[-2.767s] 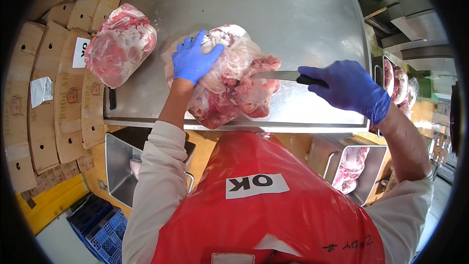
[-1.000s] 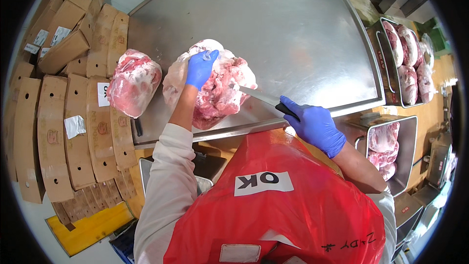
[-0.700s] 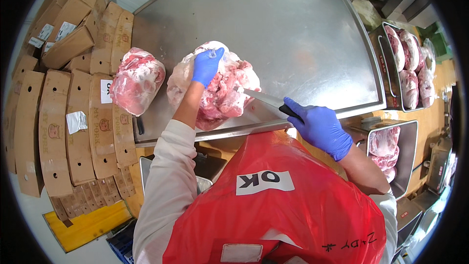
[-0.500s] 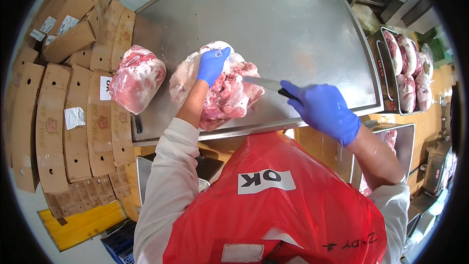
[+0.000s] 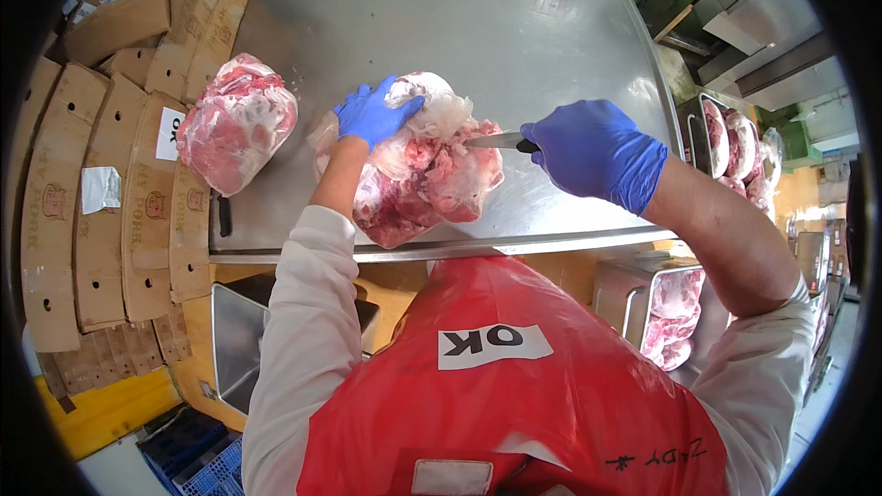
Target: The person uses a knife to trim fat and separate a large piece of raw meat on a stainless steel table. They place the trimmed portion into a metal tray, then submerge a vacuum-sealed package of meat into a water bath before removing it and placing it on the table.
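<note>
A large piece of raw meat [image 5: 450, 186] with pale fat lies near the front edge of the steel table [image 5: 514, 46]. My left hand [image 5: 375, 113], in a blue glove, rests on its upper left part with fingers spread. In my gloved right hand [image 5: 597, 154] is a knife [image 5: 501, 140], gripped by its dark handle. The blade points left and its tip meets the meat's upper right part, where the very end is hidden. A second piece of raw meat [image 5: 241, 124] sits apart at the table's left end.
Stacked cardboard boxes [image 5: 101, 211] line the left side. A black handle-like object [image 5: 225, 217] lies at the table's left edge. Metal trays of meat stand at the right, one farther back [image 5: 730, 142] and one nearer [image 5: 675, 312]. A metal bin [image 5: 237, 340] is below left.
My left hand has shifted left on the meat, and its fingers have spread from a closed grip. The knife is now more level, its tip against the meat. The whole view has shifted somewhat.
</note>
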`<state>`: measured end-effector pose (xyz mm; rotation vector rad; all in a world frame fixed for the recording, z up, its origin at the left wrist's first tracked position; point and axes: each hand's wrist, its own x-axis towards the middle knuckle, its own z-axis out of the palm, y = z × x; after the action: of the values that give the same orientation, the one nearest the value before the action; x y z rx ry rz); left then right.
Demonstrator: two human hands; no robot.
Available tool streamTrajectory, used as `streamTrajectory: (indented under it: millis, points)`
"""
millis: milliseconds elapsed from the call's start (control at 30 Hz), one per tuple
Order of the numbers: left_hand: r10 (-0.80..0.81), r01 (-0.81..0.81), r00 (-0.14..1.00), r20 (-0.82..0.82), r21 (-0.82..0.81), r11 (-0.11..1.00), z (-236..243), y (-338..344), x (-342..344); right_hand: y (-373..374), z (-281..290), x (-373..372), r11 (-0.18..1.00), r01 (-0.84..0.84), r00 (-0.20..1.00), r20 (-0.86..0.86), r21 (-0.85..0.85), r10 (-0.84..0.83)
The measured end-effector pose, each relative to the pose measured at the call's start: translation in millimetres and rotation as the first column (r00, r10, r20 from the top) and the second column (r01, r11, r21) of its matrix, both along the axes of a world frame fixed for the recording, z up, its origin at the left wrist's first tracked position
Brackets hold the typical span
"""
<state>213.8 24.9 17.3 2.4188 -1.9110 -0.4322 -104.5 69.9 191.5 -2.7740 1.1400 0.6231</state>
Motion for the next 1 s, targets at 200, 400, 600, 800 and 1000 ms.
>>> streamTrajectory:
  millis: [200, 400, 600, 800, 1000]
  points:
    - [-0.015, 0.019, 1.0, 0.019, -0.19, 0.982, -19, 11, -16, -33, -7, 27, 0.994, -0.055, 0.989, -0.133, 0.094, 0.067]
    - [0.011, 0.0, 0.998, 0.059, -0.179, 0.984, -22, 12, -20, 26, -59, -34, 0.894, 0.383, 0.901, 0.119, 0.233, -0.417]
    - [0.041, -0.026, 0.994, 0.103, -0.145, 0.989, -22, 7, -9, 69, -150, -67, 0.895, 0.403, 0.754, 0.484, 0.193, -0.444]
    - [0.078, -0.067, 0.987, 0.142, -0.078, 0.995, -19, 3, -10, 99, -216, -70, 0.845, 0.471, 0.617, 0.59, 0.254, -0.521]
    - [0.068, -0.056, 0.993, 0.097, -0.112, 0.992, -33, 7, 5, 110, -247, -64, 0.833, 0.46, 0.531, 0.656, 0.309, -0.536]
